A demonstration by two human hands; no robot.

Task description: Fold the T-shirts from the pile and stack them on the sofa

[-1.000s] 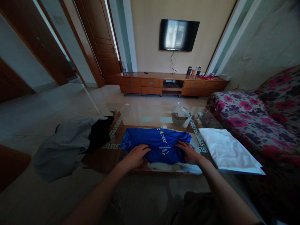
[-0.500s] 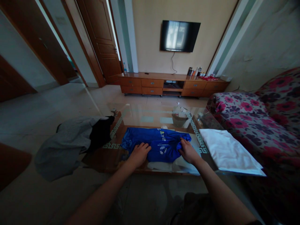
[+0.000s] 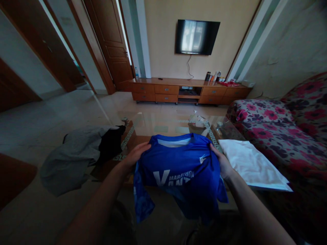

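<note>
A blue T-shirt (image 3: pixel 176 160) with white "MARATHON" lettering hangs spread between my hands, its neckline at the top and its lower part drooping toward me over the table's near edge. My left hand (image 3: pixel 139 151) is closed on the shirt's left shoulder. At the opposite shoulder, my right hand (image 3: pixel 221 161) grips the fabric, fingers partly hidden behind it. To the right, a folded white garment (image 3: pixel 251 163) lies on the glass coffee table (image 3: pixel 150 122). Grey and black clothing (image 3: pixel 76 149) is heaped at the table's left end.
A clear bowl-like container (image 3: pixel 198 124) stands toward the table's far side. Beyond are a low wooden TV cabinet (image 3: pixel 166 90) with bottles on its right part and a wall-mounted television (image 3: pixel 198 37). A flowered sofa (image 3: pixel 286 132) runs along the right.
The blue shirt lay bunched on the table under both hands. Now it is lifted and opened out by the shoulders, showing the neckline and other lettering.
</note>
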